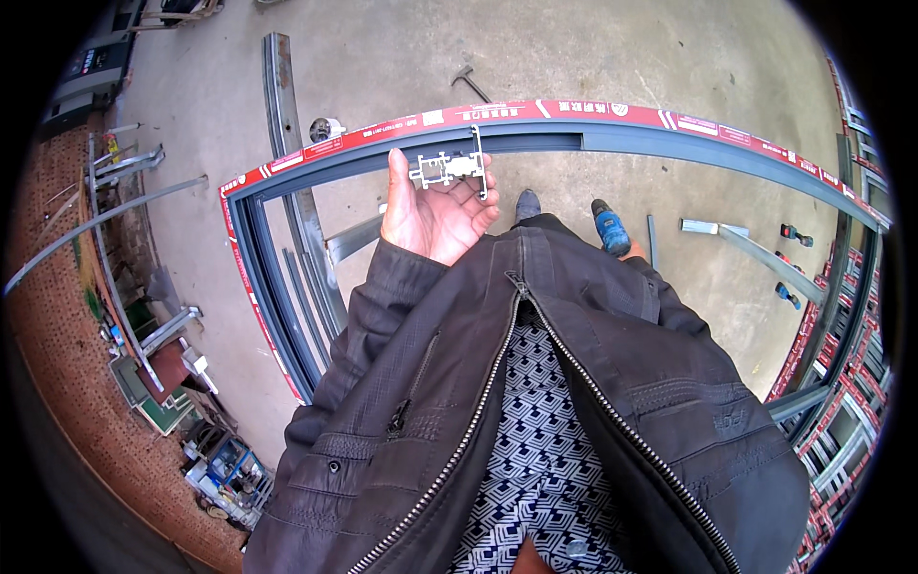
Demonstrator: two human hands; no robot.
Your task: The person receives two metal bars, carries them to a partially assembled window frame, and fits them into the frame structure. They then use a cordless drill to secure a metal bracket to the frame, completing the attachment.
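Small grey metal fitting [448, 168] lies across your left hand [435, 212], palm up, fingers [483, 199] curled loosely under it, thumb up at the left side. It is cupped, not clamped. It sits just near of the top rail of the big grey window frame [535, 134] with red protective tape along its far edge.

Risk, as I judge it: the loose cup lets the fitting slide off the palm if you tilt the wrist, and it drops to the concrete floor [402, 57] through the frame opening. A thin strip sticks up at the fitting's right end; it could snag the rail or twist the piece out of your hold.

Your right hand [631, 251] is mostly hidden behind the jacket [612, 383]; it seems to hold a blue cordless drill [610, 230], but I cannot tell the finger state. The drill hangs close to your shoe [527, 204], so a slack hold means a foot hit.

Loose metal profiles [306, 230] lie on the floor to the left, more at right [765, 258]: a trip hazard. A hammer [469, 81] lies far beyond the frame.
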